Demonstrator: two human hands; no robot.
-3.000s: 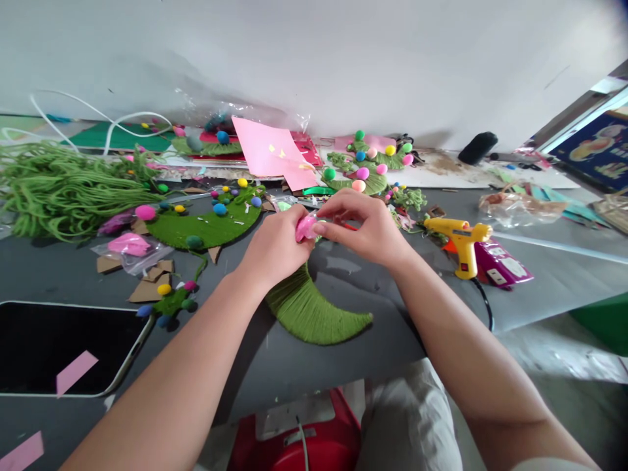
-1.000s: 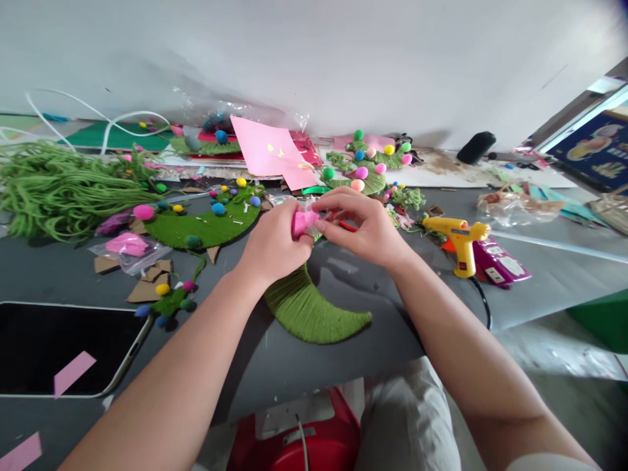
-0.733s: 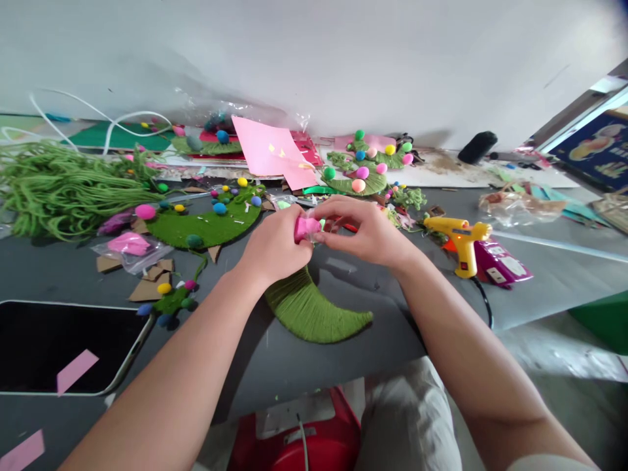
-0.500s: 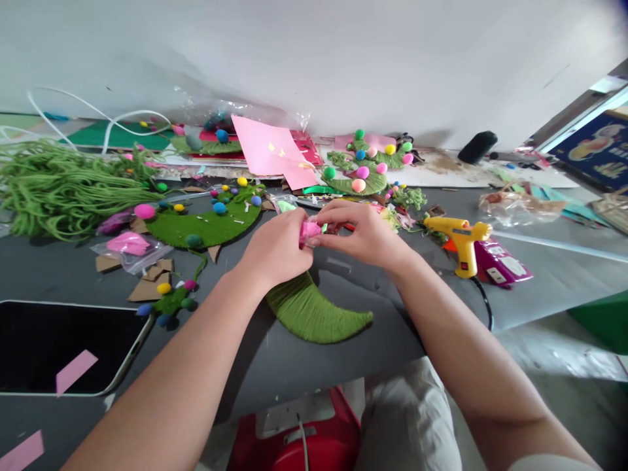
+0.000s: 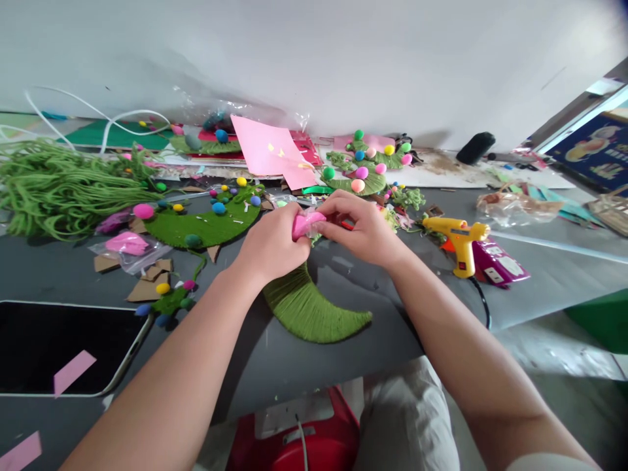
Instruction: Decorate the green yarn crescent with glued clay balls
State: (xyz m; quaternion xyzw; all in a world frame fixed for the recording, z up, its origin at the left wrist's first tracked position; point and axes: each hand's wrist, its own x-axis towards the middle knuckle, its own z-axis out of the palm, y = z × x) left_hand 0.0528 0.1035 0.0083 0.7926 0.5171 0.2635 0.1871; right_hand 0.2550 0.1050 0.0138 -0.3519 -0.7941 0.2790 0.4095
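Note:
Both of my hands meet over the middle of the table around a small clear plastic bag of pink clay (image 5: 305,224). My left hand (image 5: 279,241) is closed round its left side. The thumb and fingertips of my right hand (image 5: 354,226) pinch its right end. Below them lies a crescent wrapped in green yarn (image 5: 316,307), its upper part hidden by my left hand. Left of my hands is a larger green half-moon shape (image 5: 206,226) with coloured pompoms on it. Another clear bag with a pink lump (image 5: 128,245) rests farther left.
A yellow glue gun (image 5: 461,242) stands right of my hands by a purple packet (image 5: 500,263). Green yarn (image 5: 59,190) is heaped at the left, with a phone (image 5: 63,340) nearer me. Pink paper (image 5: 269,150) and pompom-covered pieces lie along the back. A red stool (image 5: 299,438) is below.
The pink clay shows more between my hands, and its clear plastic is now visible. My left hand has shifted slightly left and down. The green crescent lies as before.

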